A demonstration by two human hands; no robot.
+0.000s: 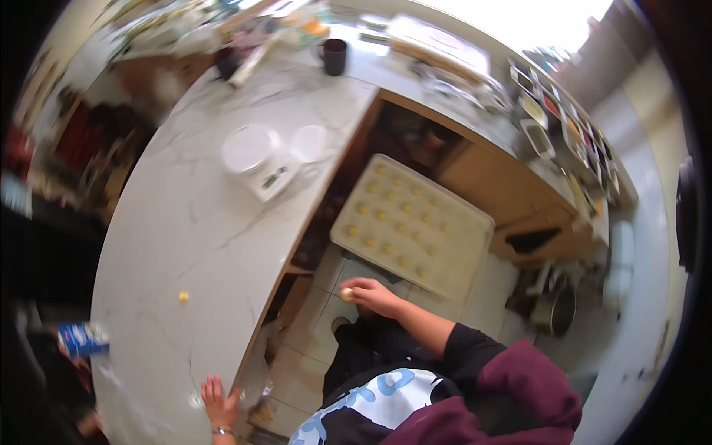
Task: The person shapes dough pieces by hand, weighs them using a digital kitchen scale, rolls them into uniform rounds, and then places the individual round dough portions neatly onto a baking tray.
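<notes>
Beside the marble counter (185,222), tray (463,271) holds dough balls (400,222).

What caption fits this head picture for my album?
Right hand holds a dough ball near a tray; left hand rests on the counter.

- A small, pale yellow dough ball (346,294) sat pinched at the fingertips, just below the near edge of the baking tray (475,278).
- The cream-coloured, rectangular tray, tilted, carried rows of similar small balls.
</notes>
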